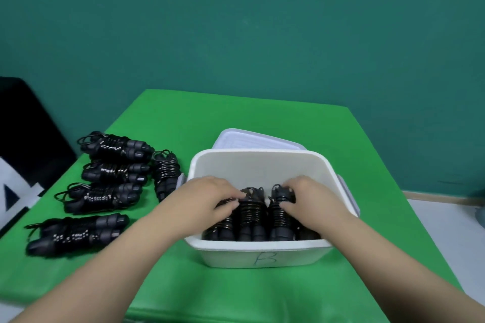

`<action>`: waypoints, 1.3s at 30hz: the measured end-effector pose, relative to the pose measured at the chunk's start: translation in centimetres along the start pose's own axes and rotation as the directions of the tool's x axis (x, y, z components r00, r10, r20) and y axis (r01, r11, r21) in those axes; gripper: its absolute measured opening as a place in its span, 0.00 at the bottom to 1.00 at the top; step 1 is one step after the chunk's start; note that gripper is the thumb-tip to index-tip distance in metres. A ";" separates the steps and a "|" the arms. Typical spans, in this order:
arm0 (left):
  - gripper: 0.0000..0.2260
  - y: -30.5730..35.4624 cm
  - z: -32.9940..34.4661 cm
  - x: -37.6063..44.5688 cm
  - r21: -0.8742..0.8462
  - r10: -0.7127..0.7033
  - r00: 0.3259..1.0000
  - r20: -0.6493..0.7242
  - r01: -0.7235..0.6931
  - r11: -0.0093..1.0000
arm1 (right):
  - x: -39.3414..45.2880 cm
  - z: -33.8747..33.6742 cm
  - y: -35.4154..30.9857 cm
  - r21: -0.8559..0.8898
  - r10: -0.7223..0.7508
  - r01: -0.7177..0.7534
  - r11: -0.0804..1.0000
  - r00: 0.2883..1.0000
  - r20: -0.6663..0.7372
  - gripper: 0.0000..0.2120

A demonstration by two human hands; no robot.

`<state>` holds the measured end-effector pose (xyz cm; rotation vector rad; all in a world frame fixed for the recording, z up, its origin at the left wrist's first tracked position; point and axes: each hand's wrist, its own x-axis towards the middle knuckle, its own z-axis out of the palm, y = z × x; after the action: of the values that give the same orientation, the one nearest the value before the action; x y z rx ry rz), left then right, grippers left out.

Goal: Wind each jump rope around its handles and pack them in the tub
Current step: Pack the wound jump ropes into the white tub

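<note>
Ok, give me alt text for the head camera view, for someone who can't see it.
Both hands, left hand and right hand, arrange wound ropes inside a white tub on a green table. Five more bundles lie left of it, a lid behind.

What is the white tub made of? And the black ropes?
The tub looks like matte white plastic: smooth, thin walls, rounded rim. The ropes seem shiny plastic or coated cord, glinting along the coils, with dull black handles, likely plastic or rubber.

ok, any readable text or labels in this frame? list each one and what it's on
"B": handwritten on the near outer wall of the white tub.
No other text: the wound jump ropes, the lid behind the tub and the green cloth show none.
</note>
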<state>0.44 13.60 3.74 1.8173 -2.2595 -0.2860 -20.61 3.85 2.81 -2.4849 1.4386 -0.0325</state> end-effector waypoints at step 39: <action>0.29 -2.1 -0.4 -7.7 0.172 0.221 0.773 -0.595 -0.146 0.974 | -0.2 0.7 -10.6 0.964 -0.127 0.016 0.265 0.992 0.018 0.11</action>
<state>4.11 20.66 3.05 1.4261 -1.9718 0.4294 -11.65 9.15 4.69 -1.4151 0.7791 -0.6278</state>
